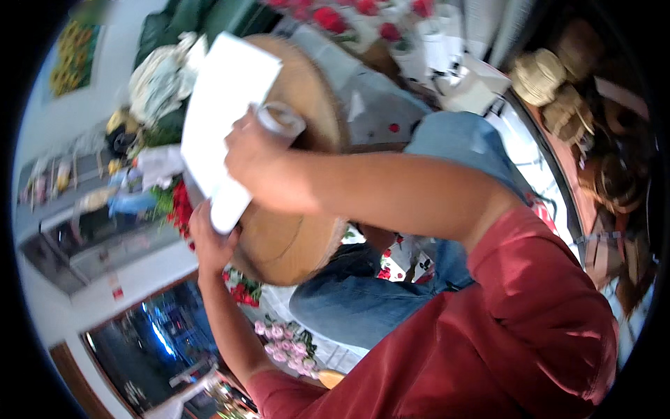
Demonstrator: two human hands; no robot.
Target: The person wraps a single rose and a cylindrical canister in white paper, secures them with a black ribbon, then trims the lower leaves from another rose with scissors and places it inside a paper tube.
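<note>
A large white sheet (220,105), like paper or thin board, lies across a round wooden tabletop (307,244) and overhangs its left side. My left hand (211,239) grips the sheet's near end, where it curls, with the thumb toward the table. Over the middle of the sheet is my right hand (258,153), its fingers closed beside a clear-and-white ring that looks like a roll of tape (280,120). Motion blur softens this hand, and some fingers are hidden behind it.
Red roses (183,209) stand just past the tabletop's left edge, and pink roses (287,347) lie below it. My jeans-clad legs (370,297) are beside the table. Woven baskets (539,77) line the far right; more red roses (331,19) are at the top.
</note>
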